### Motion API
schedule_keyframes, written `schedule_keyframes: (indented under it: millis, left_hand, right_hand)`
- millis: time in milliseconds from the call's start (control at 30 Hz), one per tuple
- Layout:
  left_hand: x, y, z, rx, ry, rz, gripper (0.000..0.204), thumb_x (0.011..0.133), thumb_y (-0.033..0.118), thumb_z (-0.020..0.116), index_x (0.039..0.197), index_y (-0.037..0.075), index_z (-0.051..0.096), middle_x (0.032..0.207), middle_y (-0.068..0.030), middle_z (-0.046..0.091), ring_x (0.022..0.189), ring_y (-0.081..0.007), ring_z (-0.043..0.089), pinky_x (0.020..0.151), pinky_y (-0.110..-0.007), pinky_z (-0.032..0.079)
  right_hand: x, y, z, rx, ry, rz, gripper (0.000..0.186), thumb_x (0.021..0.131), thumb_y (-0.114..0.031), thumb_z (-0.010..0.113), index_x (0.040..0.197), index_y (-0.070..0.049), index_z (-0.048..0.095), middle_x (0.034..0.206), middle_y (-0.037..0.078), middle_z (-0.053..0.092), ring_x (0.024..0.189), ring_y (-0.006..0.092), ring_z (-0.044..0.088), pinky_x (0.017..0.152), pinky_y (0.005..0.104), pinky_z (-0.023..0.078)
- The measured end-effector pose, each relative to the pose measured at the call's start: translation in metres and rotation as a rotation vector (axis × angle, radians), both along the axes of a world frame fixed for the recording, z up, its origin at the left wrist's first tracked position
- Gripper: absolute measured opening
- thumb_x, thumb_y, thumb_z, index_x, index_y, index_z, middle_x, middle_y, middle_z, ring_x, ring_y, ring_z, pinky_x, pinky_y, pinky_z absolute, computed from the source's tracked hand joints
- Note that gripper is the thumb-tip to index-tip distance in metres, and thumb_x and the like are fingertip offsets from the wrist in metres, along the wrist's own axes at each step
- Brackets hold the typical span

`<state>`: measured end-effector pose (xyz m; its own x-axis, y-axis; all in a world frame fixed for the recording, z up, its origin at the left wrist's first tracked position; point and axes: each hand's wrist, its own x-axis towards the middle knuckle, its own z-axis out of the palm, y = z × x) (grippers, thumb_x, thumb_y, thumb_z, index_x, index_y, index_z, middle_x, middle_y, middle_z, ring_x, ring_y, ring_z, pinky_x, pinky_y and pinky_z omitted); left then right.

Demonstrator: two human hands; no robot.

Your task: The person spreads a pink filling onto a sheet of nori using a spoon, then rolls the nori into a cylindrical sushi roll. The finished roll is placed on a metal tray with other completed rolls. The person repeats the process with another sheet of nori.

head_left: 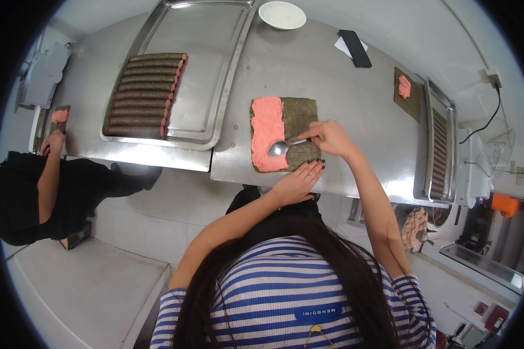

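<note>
A seaweed sheet lies on the steel table in front of me, its left half covered by a band of pink paste. My right hand grips a spoon by the handle, with its bowl on the lower part of the paste. My left hand lies at the sheet's near edge and the table's front, fingers extended over the lower right corner, holding nothing that I can see.
A tray of pink-filled rolls stands left; another tray right, near a sheet with paste. A white bowl and black phone lie behind. A co-worker works at left. A pot of filling sits lower right.
</note>
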<state>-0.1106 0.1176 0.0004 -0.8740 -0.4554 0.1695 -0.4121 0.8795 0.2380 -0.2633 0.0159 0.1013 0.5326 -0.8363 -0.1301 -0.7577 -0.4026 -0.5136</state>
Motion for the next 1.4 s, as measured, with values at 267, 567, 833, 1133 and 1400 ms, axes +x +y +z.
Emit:
schedule_keyframes:
  millis: [267,567,833,1133,1400]
  left_hand:
    - [0.0,0.0,0.0,0.005,-0.001,0.001,0.08,0.082,0.05,0.059,0.137,-0.005,0.038,0.146,-0.0197,0.032,0.138,-0.0323,0.028,0.113,-0.042,0.023]
    - [-0.002,0.001,-0.004,0.021,0.017,0.003,0.083,0.082,0.052,0.059,0.137,-0.005,0.037,0.147,-0.0196,0.032,0.139,-0.0319,0.026,0.114,-0.041,0.02]
    - [0.0,0.0,-0.003,0.015,0.05,-0.011,0.076,0.085,0.051,0.055,0.133,-0.007,0.041,0.14,-0.0211,0.04,0.135,-0.0336,0.033,0.113,-0.043,0.023]
    - [-0.003,0.004,-0.02,0.231,0.244,-0.012,0.063,0.087,0.04,0.051,0.13,-0.006,0.046,0.138,-0.0235,0.043,0.13,-0.0346,0.038,0.112,-0.045,0.025]
    - [-0.014,0.007,-0.039,0.047,0.244,0.062,0.058,0.089,0.031,0.043,0.134,-0.006,0.042,0.142,-0.023,0.038,0.134,-0.0357,0.033,0.113,-0.045,0.023]
  right_hand:
    - [0.002,-0.04,-0.001,-0.095,-0.207,-0.102,0.042,0.067,0.005,0.056,0.099,-0.015,0.073,0.074,0.01,0.06,0.065,0.0268,0.056,0.06,0.036,0.044]
    - [0.011,0.001,0.012,-0.013,-0.057,-0.016,0.035,0.073,0.002,0.055,0.101,-0.012,0.071,0.075,0.01,0.062,0.068,0.0283,0.06,0.064,0.0366,0.048]
    - [0.015,0.043,-0.009,-0.233,0.065,-0.255,0.03,0.081,-0.008,0.056,0.11,-0.013,0.063,0.082,0.009,0.059,0.071,0.0308,0.062,0.062,0.0413,0.05]
    - [0.028,0.104,-0.026,-0.232,0.116,-0.136,0.043,0.071,-0.005,0.056,0.114,-0.01,0.062,0.083,0.008,0.057,0.069,0.0296,0.062,0.059,0.0391,0.051]
    - [0.039,0.127,-0.032,-0.211,0.088,-0.113,0.042,0.074,-0.002,0.055,0.115,-0.011,0.062,0.086,0.008,0.058,0.07,0.0293,0.062,0.057,0.0387,0.052]
